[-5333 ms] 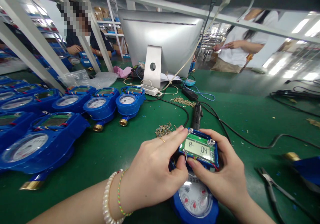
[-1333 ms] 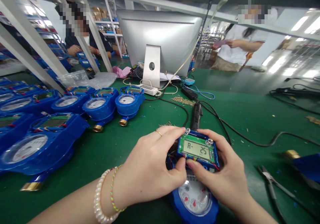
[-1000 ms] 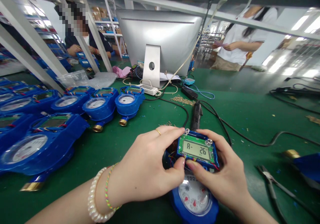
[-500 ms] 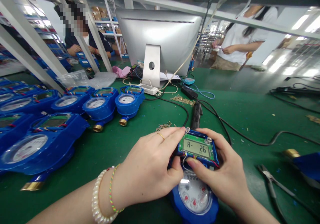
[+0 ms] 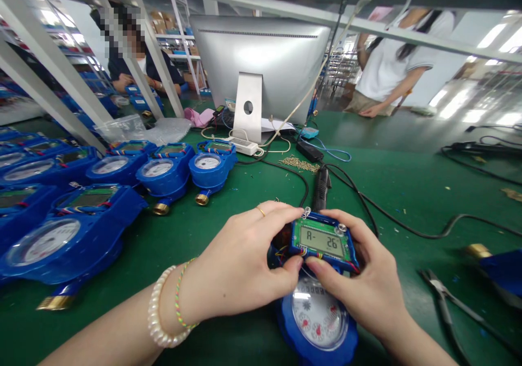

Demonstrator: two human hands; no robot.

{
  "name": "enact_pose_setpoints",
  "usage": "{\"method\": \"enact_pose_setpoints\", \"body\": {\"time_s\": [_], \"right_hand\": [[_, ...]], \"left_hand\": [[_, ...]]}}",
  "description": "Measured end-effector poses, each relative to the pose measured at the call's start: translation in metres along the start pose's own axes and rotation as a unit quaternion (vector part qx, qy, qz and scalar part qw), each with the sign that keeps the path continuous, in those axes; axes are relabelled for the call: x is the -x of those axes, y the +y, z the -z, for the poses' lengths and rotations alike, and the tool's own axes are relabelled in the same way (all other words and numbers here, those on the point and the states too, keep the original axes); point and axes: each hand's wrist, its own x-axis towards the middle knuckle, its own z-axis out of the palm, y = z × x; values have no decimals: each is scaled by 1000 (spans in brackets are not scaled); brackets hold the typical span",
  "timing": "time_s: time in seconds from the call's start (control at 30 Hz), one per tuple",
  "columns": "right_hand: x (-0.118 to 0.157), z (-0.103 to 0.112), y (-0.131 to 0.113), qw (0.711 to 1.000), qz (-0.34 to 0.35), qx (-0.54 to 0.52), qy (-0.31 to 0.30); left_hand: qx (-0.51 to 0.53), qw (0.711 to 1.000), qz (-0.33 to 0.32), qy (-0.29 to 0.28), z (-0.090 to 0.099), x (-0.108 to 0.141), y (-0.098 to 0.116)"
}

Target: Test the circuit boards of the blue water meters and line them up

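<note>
A blue meter (image 5: 349, 336) lay face up at the near side of the green bench (image 5: 261, 184), directly before the wearer and between two bare hands. Its long axis ran away from the wearer, with the round dial (image 5: 318, 314) nearer and the open box (image 5: 353, 246) beyond; the box itself stretched crosswise from hand to hand, its right end tipped slightly nearer. Both hands touched it, neither one closer. The left hand (image 5: 244, 262) held the left end, its fingers bent and parted from the thumb by roughly the box's depth, fingertips at the far corner and thumb at the near edge. The right hand (image 5: 369, 268) was curled round the right end, fingers behind, thumb pressed to the near edge beside the left thumb. Thin wires (image 5: 316, 258) showed along that edge; the thumbs hid part of the join below. The display (image 5: 321, 241) read "A- 26", while the dial's fine print was too small to read and no brand was legible. Just beyond the box stood a black tool (image 5: 321, 189), with loose screws (image 5: 300, 163) farther off. Pliers (image 5: 442, 295) lay to the right, more blue meters (image 5: 157, 175) to the left, and a silver monitor (image 5: 265, 45) faced away at the back.
</note>
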Motion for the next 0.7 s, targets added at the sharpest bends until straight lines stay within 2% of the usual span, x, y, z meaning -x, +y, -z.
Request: {"method": "enact_pose_setpoints", "body": {"time_s": [0.13,0.27,0.4,0.57,0.7], "right_hand": [[0,0,-1,1000,2,3,-5],[0,0,-1,1000,3,4,-6],[-1,1,0,1000,-5,1,-10],[-1,2,0,1000,-8,-11,-5],[-2,1,-2,1000,-7,-10,-10]], "left_hand": [[-21,1000,6,16,-11,2,-2],[-18,1000,-5,2,-14,1,-9],[12,1000,-6,-11,-8,-2,-12],[60,995,22,-75,5,-6,-9],[74,994,51,-69,6,-6,-6]]}}
